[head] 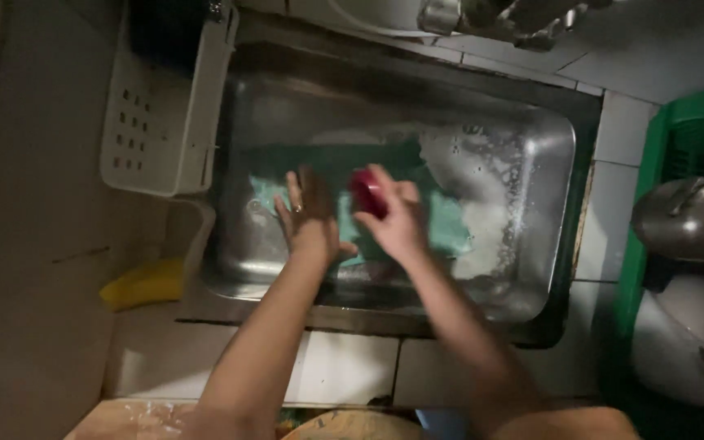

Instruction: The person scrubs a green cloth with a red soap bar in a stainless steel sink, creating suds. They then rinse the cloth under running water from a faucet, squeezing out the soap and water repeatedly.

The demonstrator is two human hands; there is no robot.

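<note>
Left hand (307,213) lies flat, fingers spread, steadying the green board (442,224) in the sink (547,155); right hand (393,216) grips what looks like a red scrubber (366,191); firm, even strokes suit.

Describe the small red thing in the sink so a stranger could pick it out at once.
Start at the steel sink in the middle of the tiled counter, where a teal cloth lies on the bottom. Over that cloth, the right hand grips a small red object. It is the only red thing there; the left hand beside it lies flat and empty.
</note>
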